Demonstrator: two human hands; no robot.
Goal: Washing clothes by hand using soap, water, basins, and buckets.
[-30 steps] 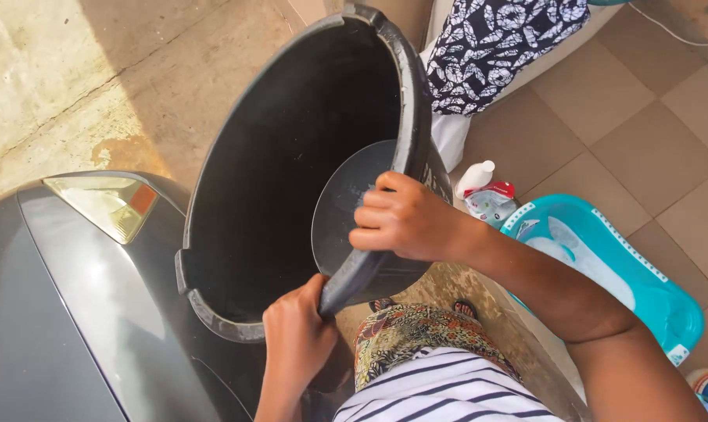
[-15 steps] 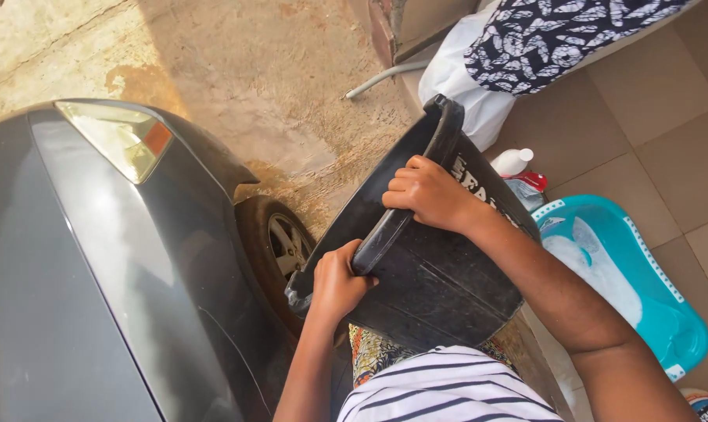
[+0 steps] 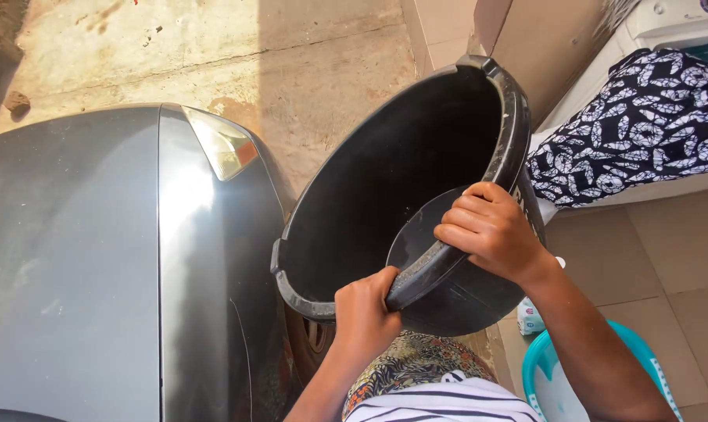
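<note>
A large black plastic bucket is held up in front of me, its mouth tilted toward me so its dark inside shows. My left hand grips the near rim from below. My right hand is closed over the rim a little farther right. The bucket hangs beside the rear corner of a dark grey car. A patterned wrapper and a striped top show below the bucket.
The car's tail light faces a stained concrete floor. A dark blue-and-white patterned cloth lies over a white appliance at right. A turquoise basin and a small packet sit on the tiled floor below right.
The bucket has swung from tipped away, outside facing me, back to mouth toward me and higher. Both hands kept their grip on the rim. The view shifted right along the car.
</note>
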